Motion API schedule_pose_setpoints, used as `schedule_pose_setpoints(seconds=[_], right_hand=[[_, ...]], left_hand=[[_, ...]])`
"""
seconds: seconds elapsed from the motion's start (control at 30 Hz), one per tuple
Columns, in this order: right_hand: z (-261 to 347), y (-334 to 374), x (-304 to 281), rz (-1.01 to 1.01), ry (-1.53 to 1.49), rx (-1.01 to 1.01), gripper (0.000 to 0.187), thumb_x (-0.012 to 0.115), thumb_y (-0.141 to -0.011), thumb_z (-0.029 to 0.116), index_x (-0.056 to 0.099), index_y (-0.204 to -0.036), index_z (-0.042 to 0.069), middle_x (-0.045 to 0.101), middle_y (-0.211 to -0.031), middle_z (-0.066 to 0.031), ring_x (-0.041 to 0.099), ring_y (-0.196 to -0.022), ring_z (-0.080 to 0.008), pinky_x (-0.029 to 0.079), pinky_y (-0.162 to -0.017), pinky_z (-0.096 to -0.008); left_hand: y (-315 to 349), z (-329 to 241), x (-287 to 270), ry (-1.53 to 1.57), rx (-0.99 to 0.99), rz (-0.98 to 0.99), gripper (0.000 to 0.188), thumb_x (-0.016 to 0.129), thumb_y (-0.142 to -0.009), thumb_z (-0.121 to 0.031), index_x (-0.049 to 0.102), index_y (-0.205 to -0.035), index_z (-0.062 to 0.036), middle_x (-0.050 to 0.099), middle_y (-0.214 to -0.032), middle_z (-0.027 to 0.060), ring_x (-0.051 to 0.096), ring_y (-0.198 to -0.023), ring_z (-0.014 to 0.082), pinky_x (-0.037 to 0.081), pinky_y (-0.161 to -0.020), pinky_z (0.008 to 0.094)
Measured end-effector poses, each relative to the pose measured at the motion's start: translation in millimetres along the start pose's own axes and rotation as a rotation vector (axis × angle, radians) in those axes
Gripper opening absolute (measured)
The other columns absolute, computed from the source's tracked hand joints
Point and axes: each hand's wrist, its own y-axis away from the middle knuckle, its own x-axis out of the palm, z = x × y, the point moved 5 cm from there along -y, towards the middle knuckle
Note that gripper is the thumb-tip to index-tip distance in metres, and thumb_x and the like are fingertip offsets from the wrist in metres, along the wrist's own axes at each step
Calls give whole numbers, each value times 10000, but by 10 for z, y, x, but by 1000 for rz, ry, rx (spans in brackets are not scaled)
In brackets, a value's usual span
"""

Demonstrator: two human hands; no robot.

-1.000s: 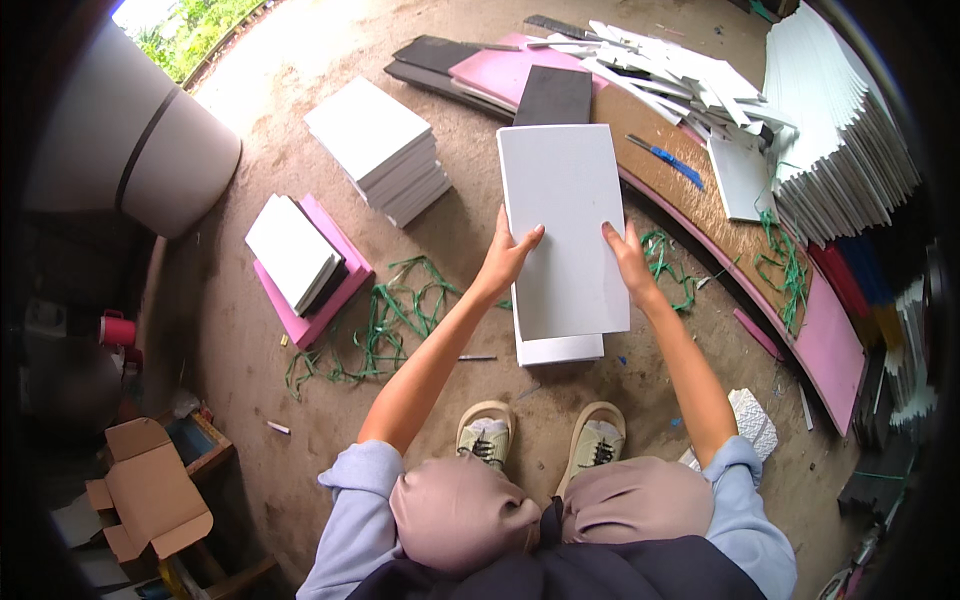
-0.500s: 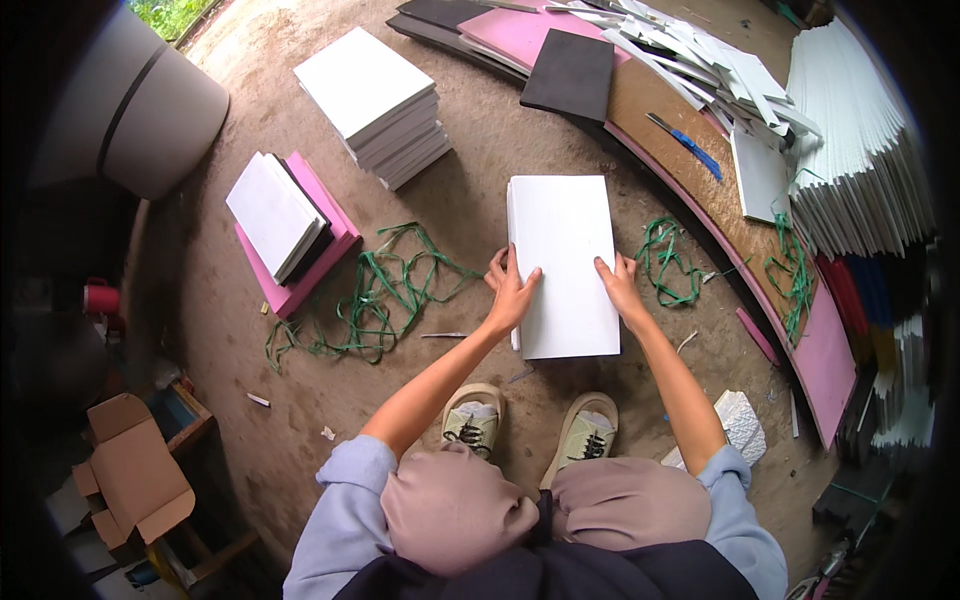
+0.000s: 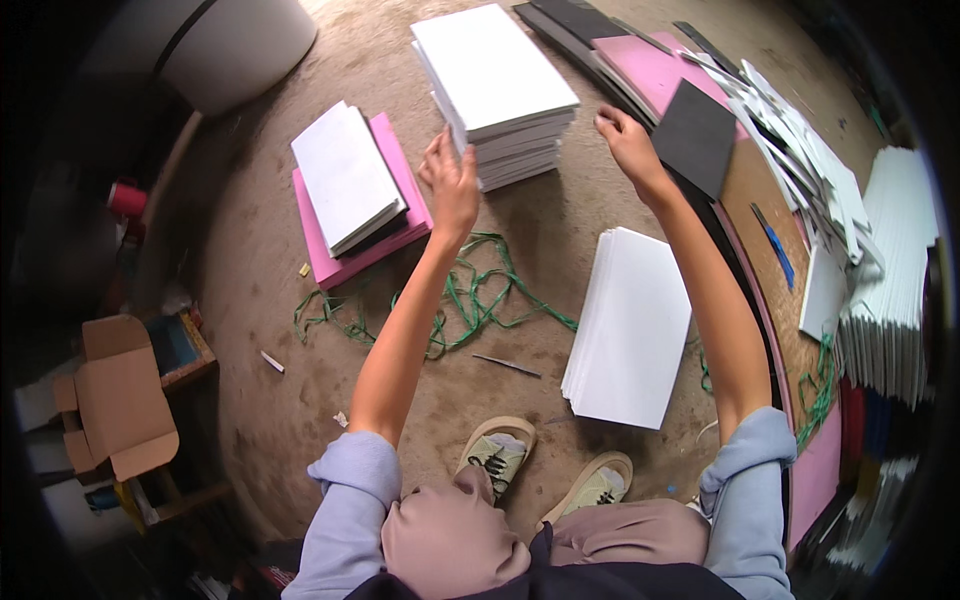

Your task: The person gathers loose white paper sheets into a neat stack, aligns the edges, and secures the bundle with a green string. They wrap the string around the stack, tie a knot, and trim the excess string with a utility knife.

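A tall stack of white sheets or boards (image 3: 495,70) stands on the ground ahead of me. My left hand (image 3: 450,185) is at its near left side, fingers spread and holding nothing; whether they touch it I cannot tell. Just off its right side is my right hand (image 3: 628,145), empty, with loosely bent fingers. A smaller pile of white sheets (image 3: 632,325) lies near my feet, slightly fanned at its left edge, with neither hand on it. To the left, white and black sheets (image 3: 350,180) rest on a pink slab (image 3: 395,150).
Tangled green twine (image 3: 485,300) lies across the ground. At right, a brown board (image 3: 750,195) carries a blue-handled cutter (image 3: 778,250), near white offcuts (image 3: 800,150) and a black sheet (image 3: 697,140). An open cardboard box (image 3: 125,400) stands at left, and a large pale drum (image 3: 235,50) at far left.
Both hands have let go of the smaller white pile and moved forward to either side of the tall stack. The view has shifted; the small pile now appears lower and tilted.
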Motion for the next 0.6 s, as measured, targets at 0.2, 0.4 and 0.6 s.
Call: schedule_pose_setpoints(seconds=[0.2, 0.4, 0.6], right_hand=[[93, -341, 356, -119, 92, 98, 368, 490, -829, 239, 544, -1057, -44, 583, -1007, -213, 550, -980, -296, 402, -840, -342], [305, -336, 288, -267, 143, -1, 358, 546, -797, 237, 569, -1039, -26, 585, -998, -215, 561, -958, -310, 422, -829, -350], [200, -305, 388, -206, 168, 71, 419, 585, -782, 254, 531, -1070, -44, 595, -970, -194, 571, -915, -295, 425, -827, -342]], left_hand=[[-59, 107, 38, 13, 97, 30, 393, 414, -884, -192, 406, -1223, 7, 343, -1225, 162, 217, -1108, 311, 188, -984, 391], [-92, -32, -43, 39, 116, 6, 380, 414, -884, -183, 417, -1229, -23, 334, -1232, 153, 228, -1102, 311, 192, -981, 395], [-48, 110, -37, -21, -17, 39, 362, 394, -894, -194, 431, -1248, -131, 450, -1195, 69, 263, -1091, 250, 223, -952, 372]])
